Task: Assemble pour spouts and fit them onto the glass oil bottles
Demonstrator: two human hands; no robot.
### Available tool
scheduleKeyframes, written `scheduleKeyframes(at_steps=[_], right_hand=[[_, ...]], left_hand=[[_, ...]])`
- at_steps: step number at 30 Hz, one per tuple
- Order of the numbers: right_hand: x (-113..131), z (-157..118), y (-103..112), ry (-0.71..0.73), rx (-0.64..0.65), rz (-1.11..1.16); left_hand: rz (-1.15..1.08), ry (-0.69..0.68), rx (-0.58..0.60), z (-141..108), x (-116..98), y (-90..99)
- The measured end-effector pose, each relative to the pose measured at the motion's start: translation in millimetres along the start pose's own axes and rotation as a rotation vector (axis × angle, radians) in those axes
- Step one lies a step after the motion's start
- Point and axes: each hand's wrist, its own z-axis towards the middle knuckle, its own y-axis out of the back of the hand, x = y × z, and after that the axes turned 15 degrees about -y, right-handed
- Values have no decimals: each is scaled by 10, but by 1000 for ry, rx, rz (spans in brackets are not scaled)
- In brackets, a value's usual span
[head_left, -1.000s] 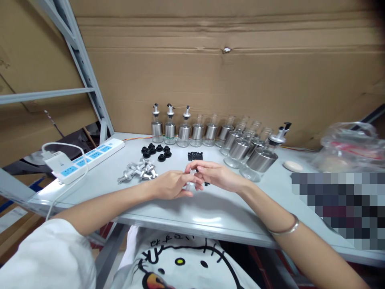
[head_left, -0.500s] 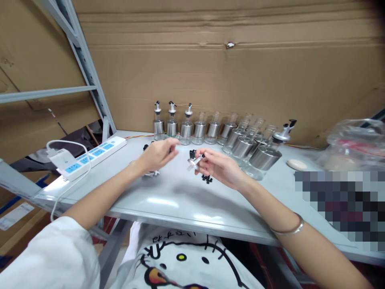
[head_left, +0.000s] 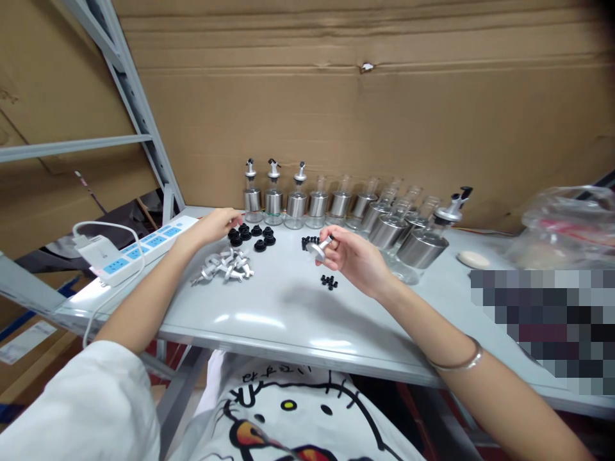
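Observation:
My right hand (head_left: 353, 259) pinches a silver pourer spout (head_left: 317, 250), its broad round base pointing left, above the table. Beyond and below it lie small black caps (head_left: 329, 282) in two little groups. At the left, my left hand (head_left: 218, 224) is lowered beside a cluster of black rubber stoppers (head_left: 257, 230); its fingers bend down and their tips are partly hidden, so I cannot tell whether they grip one. Nearer to me than the stoppers is a pile of silver pourer spouts (head_left: 228, 264).
Glass bottles with steel sleeves (head_left: 340, 205) line the back, several topped with pourers. A white power strip (head_left: 148, 246) with a plugged-in charger and cable lies left. To the right are a pale oval object (head_left: 473, 259) and a clear plastic bag (head_left: 571, 224).
My left hand has moved left and away from the right hand, to the black stoppers, uncovering the spout pile. My right hand stays nearly in place, still holding its spout.

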Motion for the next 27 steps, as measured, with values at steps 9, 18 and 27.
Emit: scheduleKeyframes(at_steps=[9, 18, 27], right_hand=[[4, 0, 22, 14, -15, -8], [11, -8, 12, 17, -36, -35], [-12, 15, 29, 68, -100, -50]], left_hand=[[0, -24, 87, 5, 8, -86], [71, 15, 130, 21, 33, -145], [36, -43, -202, -8, -88, -79]])
